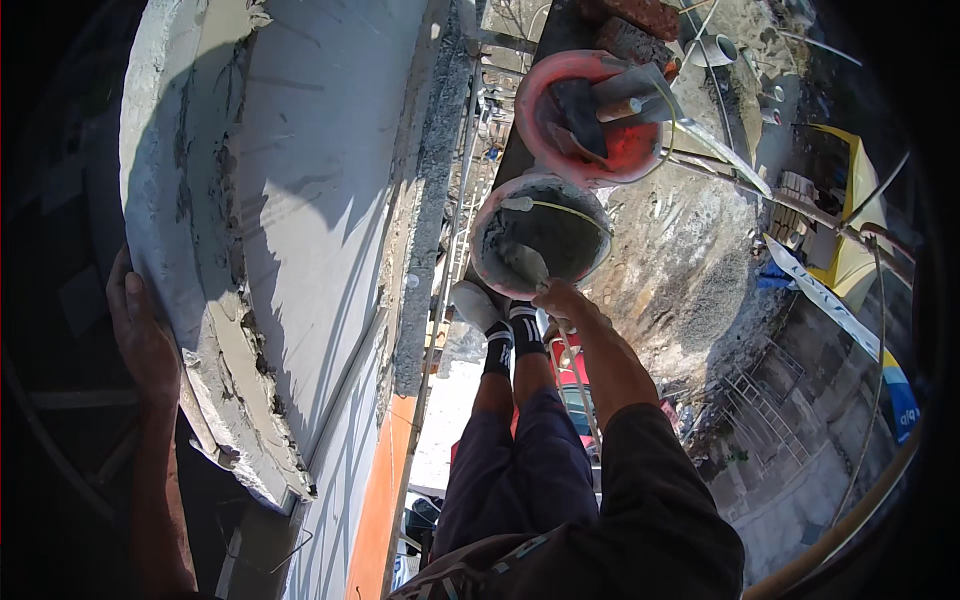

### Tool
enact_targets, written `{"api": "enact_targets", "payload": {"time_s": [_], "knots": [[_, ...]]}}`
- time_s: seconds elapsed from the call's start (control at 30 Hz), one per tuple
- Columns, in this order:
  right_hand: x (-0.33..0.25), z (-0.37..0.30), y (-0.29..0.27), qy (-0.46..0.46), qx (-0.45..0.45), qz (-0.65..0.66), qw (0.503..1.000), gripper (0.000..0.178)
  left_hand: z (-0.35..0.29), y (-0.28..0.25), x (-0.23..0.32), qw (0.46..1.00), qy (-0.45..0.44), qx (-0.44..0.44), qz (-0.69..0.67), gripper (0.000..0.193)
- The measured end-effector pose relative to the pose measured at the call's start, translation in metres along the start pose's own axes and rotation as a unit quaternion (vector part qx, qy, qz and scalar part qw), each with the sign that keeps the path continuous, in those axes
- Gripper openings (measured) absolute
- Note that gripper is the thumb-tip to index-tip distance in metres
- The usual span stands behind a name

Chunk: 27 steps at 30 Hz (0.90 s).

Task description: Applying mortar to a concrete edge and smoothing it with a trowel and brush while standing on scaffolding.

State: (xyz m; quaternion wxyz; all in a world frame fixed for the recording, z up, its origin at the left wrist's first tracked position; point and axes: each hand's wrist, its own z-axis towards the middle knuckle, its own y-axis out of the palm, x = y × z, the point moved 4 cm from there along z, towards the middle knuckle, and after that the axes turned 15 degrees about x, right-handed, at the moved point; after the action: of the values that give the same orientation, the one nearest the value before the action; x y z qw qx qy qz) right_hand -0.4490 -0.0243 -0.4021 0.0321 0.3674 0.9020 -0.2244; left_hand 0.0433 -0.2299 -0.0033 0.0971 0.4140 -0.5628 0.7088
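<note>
My right hand (pixel 572 306) is closed around the handle of a trowel. The trowel's blade (pixel 523 262) dips into a mortar-crusted bucket (pixel 483 255) that stands by my feet, with grey mortar inside. At the left, my left hand (pixel 146 335) lies against the outer side of a curved wall ledge (pixel 160 150), its fingers stretched along the edge. A wooden strip (pixel 196 412) shows beside its wrist. Wet grey mortar (pixel 228 350) with a ragged edge runs along the ledge top.
A red bucket (pixel 535 85) holding plastering tools (pixel 578 110) stands beyond the mortar bucket, near bricks (pixel 640 14). I stand on a narrow plank high above the ground. Poles (pixel 800 208) cross at the right. Far below lie a ladder-like frame (pixel 765 415) and a red car (pixel 572 370).
</note>
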Motion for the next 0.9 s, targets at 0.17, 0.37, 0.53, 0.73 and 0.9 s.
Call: {"api": "enact_targets", "payload": {"time_s": [0.17, 0.37, 0.53, 0.73, 0.9], "knots": [[0.003, -0.072, -0.058, -0.021, -0.101, 0.167, 0.981, 0.038, -0.002, 0.01, 0.017, 0.999, 0.013, 0.014, 0.032, 0.049], [-0.099, -0.193, -0.086, -0.035, -0.002, 0.366, 0.93, 0.038, -0.02, 0.02, 0.027, 0.99, 0.055, 0.026, 0.127, 0.054], [-0.257, -0.271, -0.142, -0.181, 0.152, 0.523, 0.819, 0.029, -0.024, 0.02, 0.023, 0.991, 0.072, 0.053, 0.101, 0.051], [-0.433, -0.285, -0.19, -0.329, 0.249, 0.627, 0.66, 0.03, -0.022, 0.022, 0.032, 0.988, 0.094, 0.069, 0.106, 0.049], [-0.522, -0.216, -0.203, -0.284, 0.282, 0.563, 0.723, 0.039, -0.021, 0.025, 0.023, 0.98, 0.119, 0.08, 0.14, 0.049]]}}
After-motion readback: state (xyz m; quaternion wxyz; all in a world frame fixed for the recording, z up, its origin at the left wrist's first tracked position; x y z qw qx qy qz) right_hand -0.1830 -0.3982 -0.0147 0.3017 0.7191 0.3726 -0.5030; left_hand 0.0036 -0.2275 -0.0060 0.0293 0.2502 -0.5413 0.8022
